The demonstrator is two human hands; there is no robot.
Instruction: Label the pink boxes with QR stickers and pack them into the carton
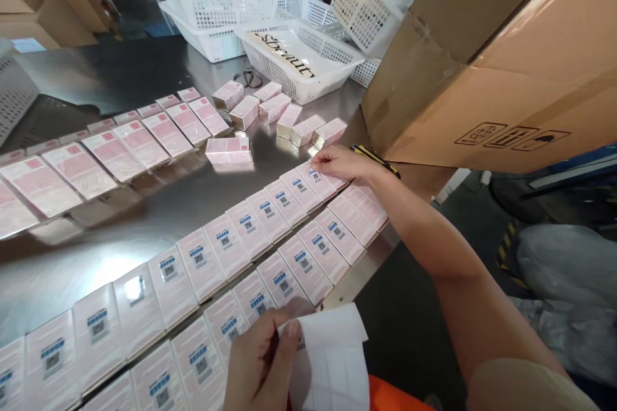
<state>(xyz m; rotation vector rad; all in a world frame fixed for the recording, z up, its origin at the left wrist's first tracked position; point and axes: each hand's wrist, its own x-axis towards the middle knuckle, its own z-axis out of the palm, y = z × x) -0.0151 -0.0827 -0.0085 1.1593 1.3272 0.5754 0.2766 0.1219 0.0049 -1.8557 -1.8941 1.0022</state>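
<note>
My left hand (265,356) is closed on a white sheet of stickers (332,353), thumb on top, at the bottom centre. My right hand (335,162) reaches to the far end of a row of pale pink boxes (224,244). Its fingertips are pinched together at the upper edge of a QR-code sticker (315,176) on one box. Most boxes in the two near rows carry a blue-and-black QR sticker. At the right end of the nearer row, several boxes (354,212) show no sticker. How firmly the right fingers grip the sticker is hard to see.
More pink boxes (139,141) stand in rows at the left, and several lie loose (274,107) further back. White plastic baskets (216,3) and black scissors (249,78) are behind. A yellow-black cutter (376,160) lies beside a large cardboard carton (506,90) at the right.
</note>
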